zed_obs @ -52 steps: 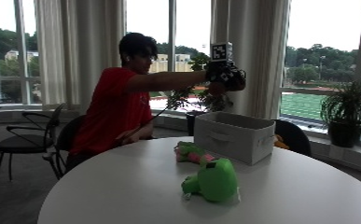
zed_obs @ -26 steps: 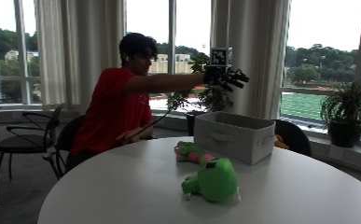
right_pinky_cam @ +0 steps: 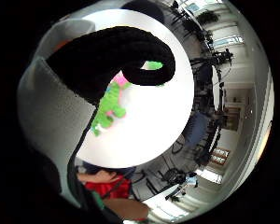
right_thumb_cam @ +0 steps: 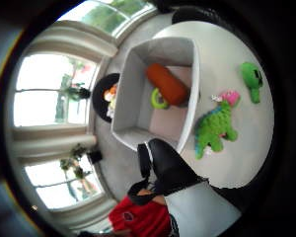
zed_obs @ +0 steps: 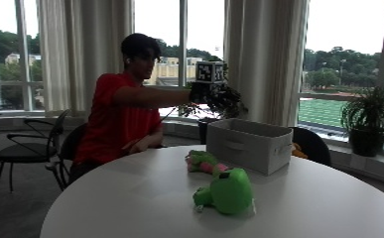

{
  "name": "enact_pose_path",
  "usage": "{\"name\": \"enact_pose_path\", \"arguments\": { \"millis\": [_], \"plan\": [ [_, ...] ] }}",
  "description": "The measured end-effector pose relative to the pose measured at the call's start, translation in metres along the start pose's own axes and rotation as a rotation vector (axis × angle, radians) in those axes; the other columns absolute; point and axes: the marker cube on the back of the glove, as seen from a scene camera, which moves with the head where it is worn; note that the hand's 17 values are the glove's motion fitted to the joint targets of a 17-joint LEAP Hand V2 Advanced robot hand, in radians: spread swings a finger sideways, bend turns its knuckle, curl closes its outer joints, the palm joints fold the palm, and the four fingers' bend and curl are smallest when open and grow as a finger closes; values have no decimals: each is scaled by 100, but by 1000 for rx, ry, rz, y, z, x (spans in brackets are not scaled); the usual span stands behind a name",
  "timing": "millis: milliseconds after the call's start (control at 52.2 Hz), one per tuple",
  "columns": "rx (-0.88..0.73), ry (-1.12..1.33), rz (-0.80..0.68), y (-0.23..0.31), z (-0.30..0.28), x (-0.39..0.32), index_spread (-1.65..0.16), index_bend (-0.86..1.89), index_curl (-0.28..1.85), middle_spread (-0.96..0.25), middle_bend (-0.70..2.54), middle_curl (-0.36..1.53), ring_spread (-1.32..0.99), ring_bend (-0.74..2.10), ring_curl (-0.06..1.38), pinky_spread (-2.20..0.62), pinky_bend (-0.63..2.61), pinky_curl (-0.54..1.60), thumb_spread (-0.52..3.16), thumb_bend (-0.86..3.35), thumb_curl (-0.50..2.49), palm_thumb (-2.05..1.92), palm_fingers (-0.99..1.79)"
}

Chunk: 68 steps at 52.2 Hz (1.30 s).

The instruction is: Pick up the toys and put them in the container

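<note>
- While the person sits behind the round white table (zed_obs: 145, 198), the gloved right hand (zed_obs: 211, 94) hangs in the air above the grey fabric container (zed_obs: 249, 145), touching nothing; its fingers (right_pinky_cam: 130, 56) hang loosely curled and hold nothing.
- Inside the container (right_thumb_cam: 138, 98) lie an orange cylinder toy (right_thumb_cam: 166, 84) and a green ring (right_thumb_cam: 159, 100), touching each other.
- Just beside the container's long wall, on the table, lies a green dinosaur plush (right_thumb_cam: 214, 129) with a pink toy (right_thumb_cam: 229, 97) against it.
- Farther from the container on that same side lies a green blocky-headed plush (zed_obs: 225, 191).
- Beyond the container's far end, off the table, an orange-and-white toy (right_thumb_cam: 110, 96) sits on a dark chair (zed_obs: 312, 144).
</note>
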Motion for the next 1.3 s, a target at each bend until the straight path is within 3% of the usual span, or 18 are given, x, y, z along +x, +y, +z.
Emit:
{"name": "enact_pose_path", "arguments": {
  "millis": [345, 594, 978, 1304],
  "plan": [
    [-102, -6, 72, 36, 88, 50, -37, 12, 18, -6, 12, 33, 3, 35, 30, 11, 131, 35, 108, -3, 40, 2, -19],
    [-150, -29, 93, 31, 142, 71, -37, 10, 17, -5, 11, 28, 4, 28, 29, 12, 132, 35, 108, -2, 37, 3, -23],
    [-326, 38, 97, 39, 230, 36, -36, 10, 15, -2, 8, 21, 5, 18, 29, 12, 140, 36, 106, -3, 35, 2, -27],
    [-394, 94, 87, 38, 234, 41, -38, 19, 21, 1, 3, 14, 7, 21, 26, 8, 145, 37, 104, -2, 33, 0, -22]
  ]
}}
